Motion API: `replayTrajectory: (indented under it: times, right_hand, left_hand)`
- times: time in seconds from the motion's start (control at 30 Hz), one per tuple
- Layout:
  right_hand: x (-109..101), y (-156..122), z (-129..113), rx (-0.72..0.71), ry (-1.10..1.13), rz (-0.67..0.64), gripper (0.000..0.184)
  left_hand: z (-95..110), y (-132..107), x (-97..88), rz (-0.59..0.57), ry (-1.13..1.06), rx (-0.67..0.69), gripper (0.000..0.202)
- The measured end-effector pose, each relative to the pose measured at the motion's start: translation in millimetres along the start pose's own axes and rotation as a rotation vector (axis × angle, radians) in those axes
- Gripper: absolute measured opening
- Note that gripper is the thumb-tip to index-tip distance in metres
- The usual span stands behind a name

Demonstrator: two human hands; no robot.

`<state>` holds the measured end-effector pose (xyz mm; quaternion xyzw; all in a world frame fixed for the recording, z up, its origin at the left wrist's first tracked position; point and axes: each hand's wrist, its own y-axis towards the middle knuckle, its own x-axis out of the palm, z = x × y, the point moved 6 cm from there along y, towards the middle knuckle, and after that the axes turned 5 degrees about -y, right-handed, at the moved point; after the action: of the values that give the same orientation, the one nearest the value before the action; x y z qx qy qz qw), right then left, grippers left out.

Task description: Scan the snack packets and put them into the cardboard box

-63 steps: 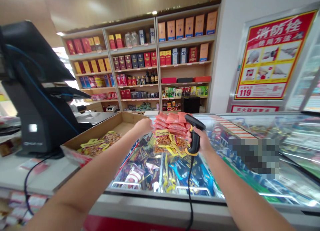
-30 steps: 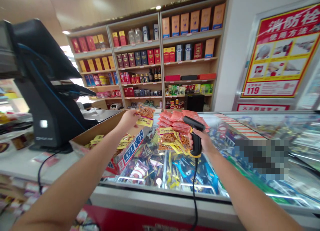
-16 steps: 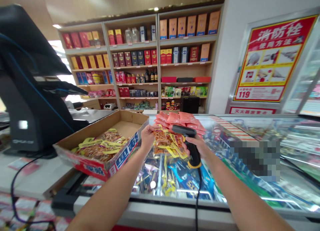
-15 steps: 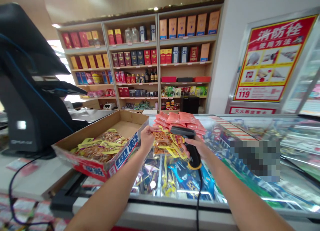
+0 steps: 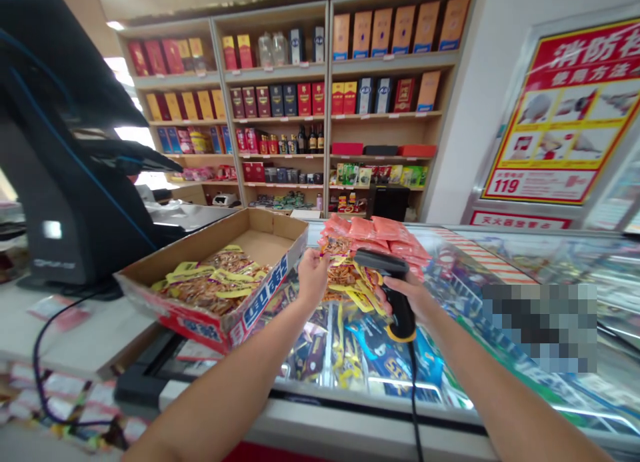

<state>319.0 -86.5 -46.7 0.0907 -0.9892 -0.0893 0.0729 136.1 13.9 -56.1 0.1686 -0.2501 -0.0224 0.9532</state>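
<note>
My right hand (image 5: 413,293) is wrapped around a black barcode scanner (image 5: 400,310), whose cord runs down over the counter's front. The scanner's head points left, above several yellow-topped snack packets (image 5: 345,274) with brown contents. My left hand (image 5: 313,274) pinches the edge of one snack packet (image 5: 338,246) at the left of that pile. Part of the pile is hidden behind the scanner. Left of my hands stands an open cardboard box (image 5: 231,334) with more of the same packets inside. Pink packets (image 5: 387,230) are stacked just behind the pile.
Under the packets is a glass-topped freezer (image 5: 320,372) holding wrapped goods. A dark checkout terminal (image 5: 70,202) stands at the left. Shelves of boxed bottles (image 5: 277,115) line the back wall, and a red poster (image 5: 565,115) hangs at the right.
The view has swung slightly left, so things sit farther right. My left hand has raised the pinched packet's edge a little against the pink packets. The scanner stays in my right hand.
</note>
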Motion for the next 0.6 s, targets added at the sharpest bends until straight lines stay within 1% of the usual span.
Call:
replayTrajectory:
  times: [0.1,0.2,0.37,0.6]
  right_hand:
    - [3,-1,-1,-0.002,0.019,0.035,0.035]
    - [5,-2,-2,-0.007,0.027,0.049,0.036]
    - [6,-2,-1,-0.001,0.011,0.052,0.034]
    - [7,-1,0,0.009,0.013,0.021,0.035]
  left_hand:
    - [-9,-11,6.7,0.012,0.059,0.107,0.022]
    - [-17,-19,11.2,-0.001,0.136,0.151,0.017]
    - [-21,-20,8.7,0.013,0.204,0.181,0.014]
    - [-23,-19,9.2,0.003,0.222,0.164,0.01]
